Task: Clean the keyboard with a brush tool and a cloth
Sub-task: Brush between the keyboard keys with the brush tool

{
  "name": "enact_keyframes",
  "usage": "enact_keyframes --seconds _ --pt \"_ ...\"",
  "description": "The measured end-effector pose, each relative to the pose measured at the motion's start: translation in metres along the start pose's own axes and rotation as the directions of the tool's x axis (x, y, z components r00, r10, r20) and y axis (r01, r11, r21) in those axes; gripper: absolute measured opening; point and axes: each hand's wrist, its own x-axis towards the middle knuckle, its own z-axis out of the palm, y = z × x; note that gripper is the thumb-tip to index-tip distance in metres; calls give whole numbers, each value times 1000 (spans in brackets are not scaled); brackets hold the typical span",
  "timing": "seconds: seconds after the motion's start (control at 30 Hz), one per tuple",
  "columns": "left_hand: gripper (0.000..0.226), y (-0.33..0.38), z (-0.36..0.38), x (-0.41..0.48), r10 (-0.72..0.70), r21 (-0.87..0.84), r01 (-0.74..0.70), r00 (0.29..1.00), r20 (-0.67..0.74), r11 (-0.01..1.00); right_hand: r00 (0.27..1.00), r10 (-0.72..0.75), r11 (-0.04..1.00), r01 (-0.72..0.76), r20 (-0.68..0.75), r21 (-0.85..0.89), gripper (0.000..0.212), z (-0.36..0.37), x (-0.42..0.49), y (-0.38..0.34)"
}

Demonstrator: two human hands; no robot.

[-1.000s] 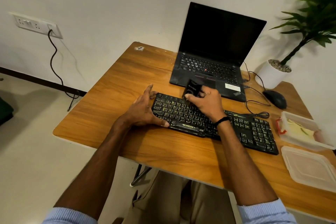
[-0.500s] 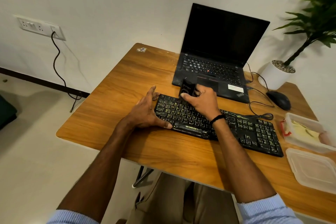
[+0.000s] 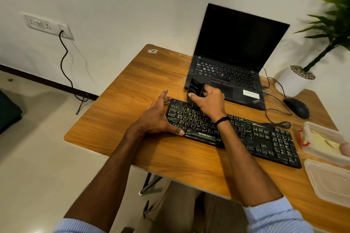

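Observation:
A black keyboard [image 3: 261,138] with yellow-green key legends lies across the wooden desk [image 3: 132,91]. My right hand [image 3: 209,103] is shut on a black brush tool [image 3: 196,88], held upright with its lower end on the keyboard's top-left keys. My left hand [image 3: 156,117] rests flat at the keyboard's left end, thumb on the front edge, fingers spread along the side. I cannot see a cloth for certain.
An open black laptop [image 3: 233,58] stands just behind the keyboard. A black mouse [image 3: 297,107] and coiled cable [image 3: 278,122] lie at the right. Two plastic containers [image 3: 329,157] sit at the desk's right edge. A potted plant [image 3: 295,79] stands at the back right.
My right hand has carried the brush tool leftward along the keyboard's top rows toward its left corner. My left hand has stayed at the keyboard's left end.

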Motion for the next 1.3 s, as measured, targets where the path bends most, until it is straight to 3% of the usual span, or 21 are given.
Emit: enact_keyframes --seconds 0.1,0.27,0.4,0.53,0.63,0.73,0.9,1.03,1.13,1.3 --pt "161 1 0 0 -2 -6 2 1000 -7 1000 986 3 986 -30 168 161 44 9 0 -3" --pt "160 1 1 -1 -5 -14 5 1000 3 1000 998 -45 999 44 -43 -26 33 24 2 -7" --pt "160 0 1 -1 -2 -19 2 1000 6 1000 999 2 987 -9 48 158 40 28 2 -6" --pt "160 -1 1 0 -4 -19 4 1000 3 1000 1000 9 996 -9 4 86 38 21 7 -5" --pt "161 -1 1 0 -4 -19 4 1000 1 1000 991 -33 990 15 127 137 44 23 7 -8" --pt "160 -1 1 0 -5 -14 5 1000 5 1000 999 -16 1000 15 44 11 39 22 10 -7" --pt "160 0 1 0 -10 -14 10 1000 14 1000 984 -69 987 43 164 153 41 23 2 -4" --pt "161 0 1 0 -8 -12 8 1000 16 1000 999 -39 999 39 -14 2 36 18 5 -6" --pt "161 0 1 0 -10 -8 10 1000 17 1000 995 -67 996 62 80 70 41 21 3 -5" --pt "161 1 1 0 -6 -9 6 1000 17 1000 999 -18 998 17 27 66 38 17 6 -4"
